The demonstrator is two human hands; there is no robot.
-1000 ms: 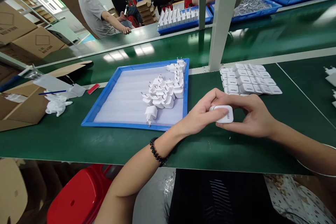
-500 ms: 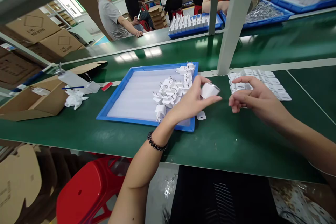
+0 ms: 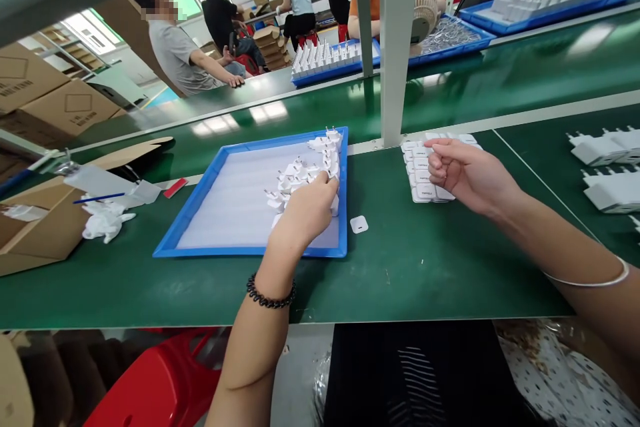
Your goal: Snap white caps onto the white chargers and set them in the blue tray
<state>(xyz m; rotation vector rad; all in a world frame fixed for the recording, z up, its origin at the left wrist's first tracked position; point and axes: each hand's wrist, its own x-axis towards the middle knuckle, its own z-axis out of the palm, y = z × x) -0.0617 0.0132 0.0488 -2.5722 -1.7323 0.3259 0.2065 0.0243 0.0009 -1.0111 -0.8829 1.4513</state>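
Observation:
My left hand (image 3: 307, 207) is over the right part of a blue tray (image 3: 250, 251), among white plug adapters (image 3: 297, 173) with metal pins. Its fingers are bent down and pressed together, and what they grip is hidden. My right hand (image 3: 470, 173) hovers over rows of flat white square pieces (image 3: 420, 177) on the green table. Its fingers are curled towards the thumb, and anything between them is too small to make out. One loose white square piece (image 3: 359, 224) lies just right of the tray.
A white post (image 3: 393, 47) rises behind the tray. Rows of white adapters (image 3: 617, 190) stand at the far right. At the left are an open cardboard box (image 3: 47, 233), a crumpled white cloth (image 3: 105, 219) and a red piece (image 3: 175, 187). People sit beyond the bench.
My left hand has moved from right of the tray into it; the white block it held no longer shows. My right hand's fingers have closed up. The view has shifted to the right.

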